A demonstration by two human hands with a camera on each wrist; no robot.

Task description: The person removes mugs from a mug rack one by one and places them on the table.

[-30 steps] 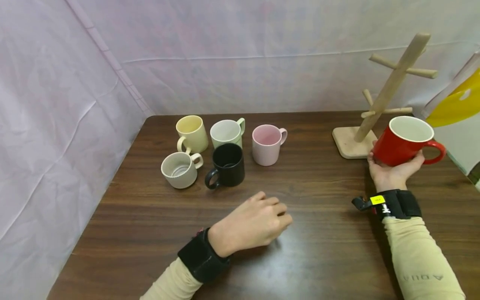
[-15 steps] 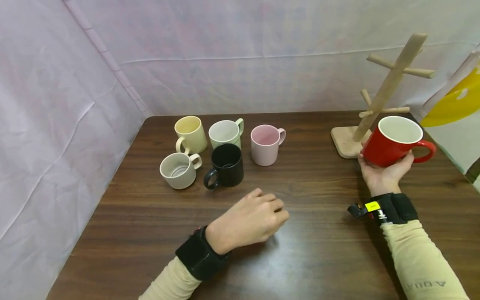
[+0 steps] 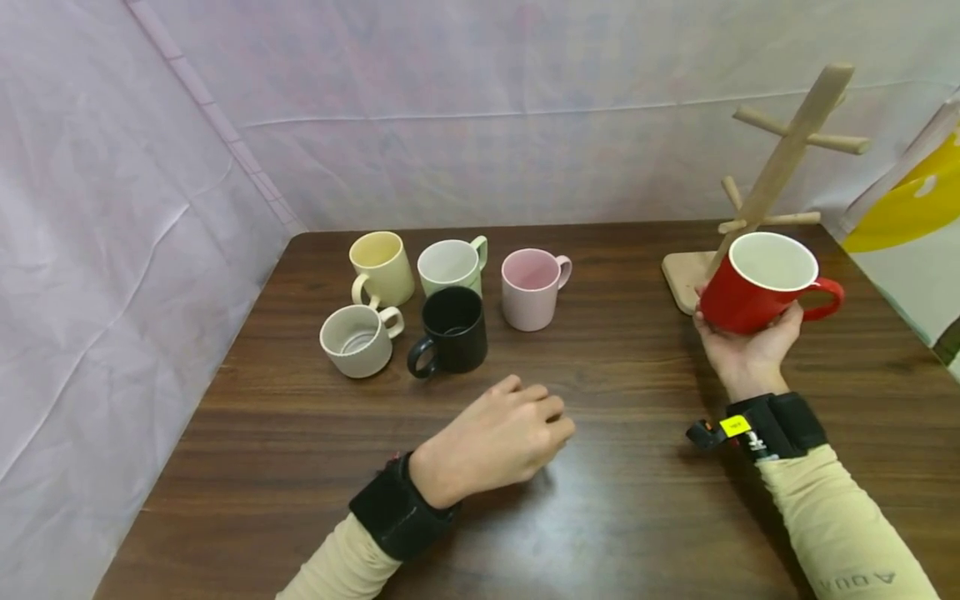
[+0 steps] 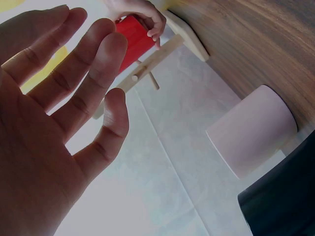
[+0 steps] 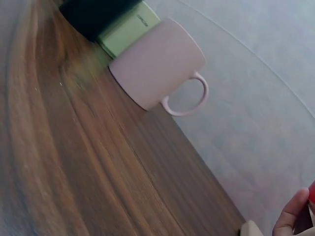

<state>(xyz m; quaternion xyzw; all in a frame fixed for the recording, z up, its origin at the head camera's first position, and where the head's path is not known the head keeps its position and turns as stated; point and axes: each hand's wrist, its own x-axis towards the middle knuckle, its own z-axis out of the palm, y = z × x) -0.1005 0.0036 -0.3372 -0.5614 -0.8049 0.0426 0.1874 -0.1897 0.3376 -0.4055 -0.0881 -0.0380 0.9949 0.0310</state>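
Observation:
In the head view my right hand (image 3: 750, 354) holds a red mug (image 3: 738, 292) with a white inside, raised over the table at the right. Palm and fingers cup it from below and the side; its handle points right. Behind it leans into view a wooden mug tree (image 3: 798, 142), its pegs bare and its base partly hidden by the mug. My left hand (image 3: 491, 442) hovers with loosely bent fingers, holding nothing, in front of a black mug (image 3: 465, 337) and a pink mug (image 3: 531, 304). In the left wrist view its fingers (image 4: 106, 56) are spread.
A yellow mug (image 3: 393, 279), a pale green mug (image 3: 450, 260) and an off-white cup (image 3: 362, 360) stand close together at the left of the brown table (image 3: 615, 367). White cloth (image 3: 487, 108) hangs behind. Something yellow (image 3: 907, 212) shows at the right edge.
My right hand has carried the red mug leftward and slightly nearer, so that it now covers more of the mug tree's base. My left hand and the other mugs stay nearly still.

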